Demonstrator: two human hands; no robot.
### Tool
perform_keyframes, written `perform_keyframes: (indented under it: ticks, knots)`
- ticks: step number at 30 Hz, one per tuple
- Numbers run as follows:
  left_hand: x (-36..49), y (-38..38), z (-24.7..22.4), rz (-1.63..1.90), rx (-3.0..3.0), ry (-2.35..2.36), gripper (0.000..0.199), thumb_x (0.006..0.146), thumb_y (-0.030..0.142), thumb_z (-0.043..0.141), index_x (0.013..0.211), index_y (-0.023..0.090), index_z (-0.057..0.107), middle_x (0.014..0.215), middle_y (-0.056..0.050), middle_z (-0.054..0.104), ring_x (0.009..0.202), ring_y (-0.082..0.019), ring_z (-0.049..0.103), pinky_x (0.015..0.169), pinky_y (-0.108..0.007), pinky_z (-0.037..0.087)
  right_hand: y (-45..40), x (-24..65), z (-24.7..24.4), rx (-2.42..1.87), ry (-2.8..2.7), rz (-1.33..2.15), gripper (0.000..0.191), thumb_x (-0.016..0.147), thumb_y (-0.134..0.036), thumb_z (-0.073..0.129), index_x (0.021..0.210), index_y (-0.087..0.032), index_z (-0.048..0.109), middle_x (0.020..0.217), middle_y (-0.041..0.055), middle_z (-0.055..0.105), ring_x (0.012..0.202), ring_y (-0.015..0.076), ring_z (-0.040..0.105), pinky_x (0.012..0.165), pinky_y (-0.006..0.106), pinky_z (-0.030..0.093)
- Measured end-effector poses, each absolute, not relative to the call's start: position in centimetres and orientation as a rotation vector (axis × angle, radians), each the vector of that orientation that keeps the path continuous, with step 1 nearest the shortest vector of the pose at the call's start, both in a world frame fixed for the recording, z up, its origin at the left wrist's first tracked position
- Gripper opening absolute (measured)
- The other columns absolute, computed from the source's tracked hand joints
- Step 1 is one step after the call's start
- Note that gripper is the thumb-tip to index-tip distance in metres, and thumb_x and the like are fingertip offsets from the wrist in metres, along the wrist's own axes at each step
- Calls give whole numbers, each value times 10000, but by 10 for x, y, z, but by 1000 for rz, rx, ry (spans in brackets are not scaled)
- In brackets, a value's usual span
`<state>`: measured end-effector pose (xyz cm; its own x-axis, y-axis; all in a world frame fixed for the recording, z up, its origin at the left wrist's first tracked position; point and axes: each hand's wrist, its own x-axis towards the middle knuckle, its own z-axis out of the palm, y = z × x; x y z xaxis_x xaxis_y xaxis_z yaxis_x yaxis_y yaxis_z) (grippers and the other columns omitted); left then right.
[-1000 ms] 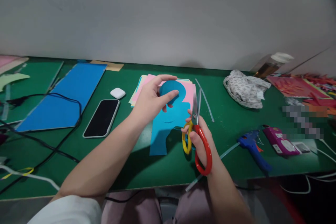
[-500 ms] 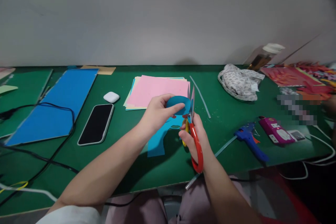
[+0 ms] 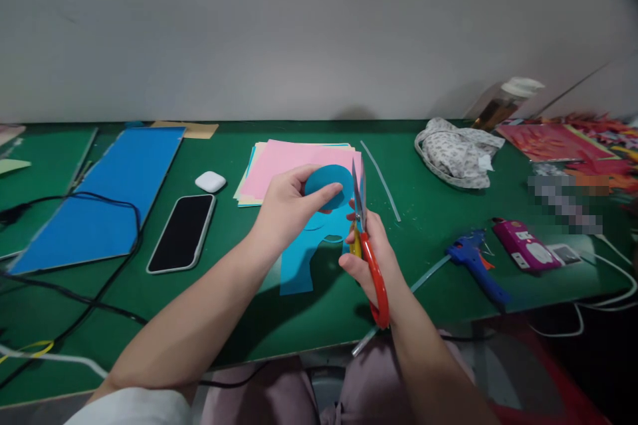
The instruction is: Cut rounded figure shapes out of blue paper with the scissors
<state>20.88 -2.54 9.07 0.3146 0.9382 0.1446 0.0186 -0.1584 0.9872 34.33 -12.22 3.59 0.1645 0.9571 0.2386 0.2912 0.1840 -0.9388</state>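
Pinched in my left hand (image 3: 286, 206) is a round blue paper disc (image 3: 329, 180), thumb on top, held above the front of the paper stack. My right hand (image 3: 373, 252) grips scissors (image 3: 376, 279) with a red handle and a yellow inner part; their blades point up, just right of the disc. Beneath both hands a cut blue paper sheet (image 3: 296, 269) lies on the green table (image 3: 259, 325). Pink paper (image 3: 294, 159) tops the stack behind my left hand.
On the left are a phone (image 3: 183, 234), a white case (image 3: 210, 181), a blue board (image 3: 109, 199) and black cables. To the right lie a blue glue gun (image 3: 478, 265), a purple packet (image 3: 526, 249), a patterned cloth (image 3: 453, 153) and a bottle (image 3: 503, 106).
The disc and my left hand have moved left and slightly up, away from the blades. The scissors have shifted slightly, their blades now a little closer together.
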Motion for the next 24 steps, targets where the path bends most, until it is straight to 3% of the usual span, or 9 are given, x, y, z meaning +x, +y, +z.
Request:
perform_keyframes:
  ticks: [7,24]
  knots:
    - [210,-31,92,1042,1490,933,272,726,374,753,883,154,723,767,-16,692,658,-149,652,517,-225,571,-123,340,40,-1332,-1310,766,909,678,-832,558,1351,-228,461,1120,98,502,793,175,516,784,379,531]
    - [211,-33,93,1018,1494,910,294,729,386,764,909,159,716,820,-23,705,691,-151,667,545,-221,583,-123,341,41,-1328,-1314,774,796,736,-786,557,1281,-209,492,1080,89,523,786,176,521,779,378,521]
